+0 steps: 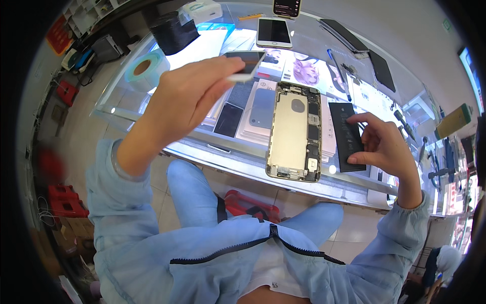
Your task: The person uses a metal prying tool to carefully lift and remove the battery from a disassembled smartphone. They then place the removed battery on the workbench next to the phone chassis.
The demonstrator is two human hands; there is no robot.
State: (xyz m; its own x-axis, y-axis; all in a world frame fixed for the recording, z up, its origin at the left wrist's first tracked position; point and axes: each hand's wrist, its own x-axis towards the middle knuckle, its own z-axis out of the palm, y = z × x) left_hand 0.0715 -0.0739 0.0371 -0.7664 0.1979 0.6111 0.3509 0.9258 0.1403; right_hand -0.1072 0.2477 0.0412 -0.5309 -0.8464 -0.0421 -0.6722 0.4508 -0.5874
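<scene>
My left hand is raised over the left part of the glass counter, its fingers closed on the edge of a white-edged phone screen. The palm side of that hand is hidden. In front of me lies an opened phone housing, gold inside, with circuit parts along its right side. Just right of it is a flat black phone battery. My right hand grips this battery, forefinger and thumb on its face near the right edge and the other fingers curled in.
On the glass counter stand a blue tape roll and a black box. A white phone lies at the back, near a pen. A dark phone lies left of the housing. Tools are at the right.
</scene>
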